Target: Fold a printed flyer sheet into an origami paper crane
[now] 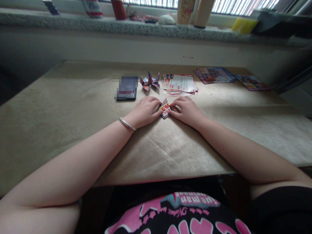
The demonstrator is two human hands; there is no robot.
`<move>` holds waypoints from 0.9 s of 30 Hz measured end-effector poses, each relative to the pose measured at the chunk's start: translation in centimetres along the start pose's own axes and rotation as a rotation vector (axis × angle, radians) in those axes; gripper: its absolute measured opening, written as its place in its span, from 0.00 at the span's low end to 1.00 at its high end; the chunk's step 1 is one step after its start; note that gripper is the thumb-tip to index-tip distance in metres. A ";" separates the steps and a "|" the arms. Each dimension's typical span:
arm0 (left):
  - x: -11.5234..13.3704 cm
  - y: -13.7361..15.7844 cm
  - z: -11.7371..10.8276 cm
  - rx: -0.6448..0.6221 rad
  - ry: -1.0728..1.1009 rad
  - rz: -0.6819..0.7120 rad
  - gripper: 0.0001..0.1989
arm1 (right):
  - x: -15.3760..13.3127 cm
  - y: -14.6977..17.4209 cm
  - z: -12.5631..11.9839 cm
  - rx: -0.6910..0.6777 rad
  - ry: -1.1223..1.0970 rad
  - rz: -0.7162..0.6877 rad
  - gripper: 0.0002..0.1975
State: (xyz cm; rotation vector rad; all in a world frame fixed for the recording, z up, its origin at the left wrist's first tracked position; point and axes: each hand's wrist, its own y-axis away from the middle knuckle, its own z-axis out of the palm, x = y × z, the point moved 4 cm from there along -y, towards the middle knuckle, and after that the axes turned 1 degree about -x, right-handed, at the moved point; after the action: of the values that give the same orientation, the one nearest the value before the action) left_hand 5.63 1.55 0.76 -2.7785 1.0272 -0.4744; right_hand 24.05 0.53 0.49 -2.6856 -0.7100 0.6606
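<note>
The left hand [147, 110] and right hand [187, 110] each pinch the folded paper [165, 109] between thumb and fingers, one at its left edge, one at its right. It sits between the fingertips, low over the table [151, 156], one point toward the far side and one toward the near; fingertips cover its side corners. A bangle [127, 124] rings the left wrist. Just beyond the left hand lies a phone [127, 87], partly blurred out; to its right stand paper cranes [150, 81], then loose sheets [181, 84] just beyond the right hand. Farther right lie colourful flyers [214, 74]. Along the far sill [136, 28] stand a red container [118, 9] and, at right, a yellow block [244, 25]. The folded paper bears large red figures, apparently including 9s; the top sheet's red-marked print is too small to read.
</note>
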 end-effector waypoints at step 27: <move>0.1 -0.6 -0.3 0.096 -0.007 0.161 0.11 | -0.4 -0.5 0.0 -0.060 0.023 -0.205 0.09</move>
State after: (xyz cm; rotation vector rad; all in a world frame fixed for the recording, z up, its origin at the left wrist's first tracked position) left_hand 5.97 1.93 1.19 -2.5865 1.1821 -0.4780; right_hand 23.58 0.72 0.85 -2.6216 -0.9968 0.5635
